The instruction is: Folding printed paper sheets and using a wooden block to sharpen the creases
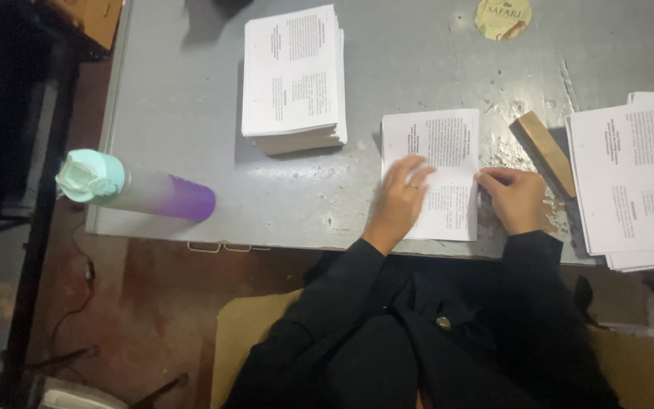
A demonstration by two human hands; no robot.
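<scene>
White sheet (439, 163) lies at centre of frame on grey table (183, 98), long axis running up-down. I see left hand (401, 198) flat on its lower left, fingers spread, gripping nothing. Right hand (515, 198) curled at sheet's right edge, fingertips pinching or pressing there, cannot tell which. Both hands equally near; wood block (545, 151) just right of sheet, stack (294, 76) upper left
</scene>
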